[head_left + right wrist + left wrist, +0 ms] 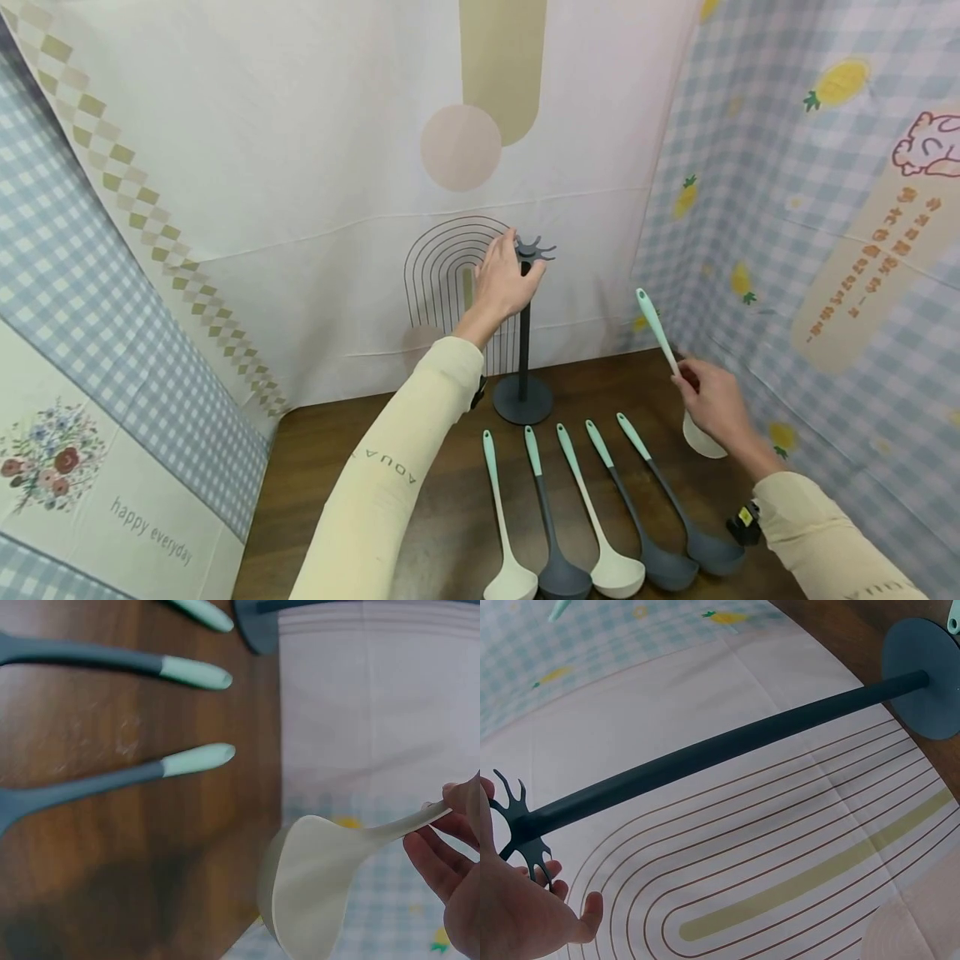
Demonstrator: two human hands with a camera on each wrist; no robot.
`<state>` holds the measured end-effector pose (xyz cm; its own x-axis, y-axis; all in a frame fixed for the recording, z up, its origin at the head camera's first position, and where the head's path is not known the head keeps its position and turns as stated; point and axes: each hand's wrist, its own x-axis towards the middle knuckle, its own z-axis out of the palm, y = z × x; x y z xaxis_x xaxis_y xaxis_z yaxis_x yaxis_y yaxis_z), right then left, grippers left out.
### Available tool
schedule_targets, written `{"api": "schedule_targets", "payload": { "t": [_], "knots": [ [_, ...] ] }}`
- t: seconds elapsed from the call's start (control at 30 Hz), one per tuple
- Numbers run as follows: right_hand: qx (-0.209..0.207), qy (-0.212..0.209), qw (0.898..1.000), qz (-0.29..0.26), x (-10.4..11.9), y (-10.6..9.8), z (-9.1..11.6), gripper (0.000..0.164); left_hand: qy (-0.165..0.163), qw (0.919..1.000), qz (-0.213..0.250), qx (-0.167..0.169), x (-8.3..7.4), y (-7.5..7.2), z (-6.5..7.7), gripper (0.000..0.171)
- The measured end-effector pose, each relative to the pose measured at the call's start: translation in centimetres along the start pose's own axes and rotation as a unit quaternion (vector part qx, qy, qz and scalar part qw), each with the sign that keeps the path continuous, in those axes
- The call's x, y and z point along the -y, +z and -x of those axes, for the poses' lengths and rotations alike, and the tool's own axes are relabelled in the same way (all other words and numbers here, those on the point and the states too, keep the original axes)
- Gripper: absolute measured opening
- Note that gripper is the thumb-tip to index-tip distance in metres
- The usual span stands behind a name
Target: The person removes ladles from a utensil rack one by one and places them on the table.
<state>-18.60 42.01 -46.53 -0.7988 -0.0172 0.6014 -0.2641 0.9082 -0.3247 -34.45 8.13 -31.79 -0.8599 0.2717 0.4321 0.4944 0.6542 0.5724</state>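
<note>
My left hand (504,279) is at the top of a dark utensil stand (524,333). Its thumb and extended fingers spread loosely around the ring of curved hooks (526,825), with fingertips right at the prongs. My right hand (716,400) pinches a white ladle (319,881) by its slim handle, between thumb and fingers. That ladle is tilted, mint-green handle end up and bowl down, at the right side of the table. In the right wrist view, its bowl faces sideways below my fingers.
Several ladles lie in a row on the brown wooden table (330,467), including a white ladle (512,579) and a dark grey ladle (716,552), handles toward the stand. Printed cloth (337,125) hangs behind, and checked cloth (787,250) hangs at the right.
</note>
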Motion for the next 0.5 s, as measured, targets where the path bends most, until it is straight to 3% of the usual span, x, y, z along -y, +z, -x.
{"api": "schedule_targets", "payload": {
  "t": [0.27,0.5],
  "knots": [
    [0.057,0.05,0.997,0.023,-2.4,-0.7,2.4,0.009,0.003,1.0,-0.001,0.002,0.1,0.1,-0.1,0.079],
    [0.093,0.063,0.992,0.054,-4.3,-0.3,4.2,0.014,0.007,1.0,0.0,0.004,0.2,0.0,0.0,0.079]
  ]
}}
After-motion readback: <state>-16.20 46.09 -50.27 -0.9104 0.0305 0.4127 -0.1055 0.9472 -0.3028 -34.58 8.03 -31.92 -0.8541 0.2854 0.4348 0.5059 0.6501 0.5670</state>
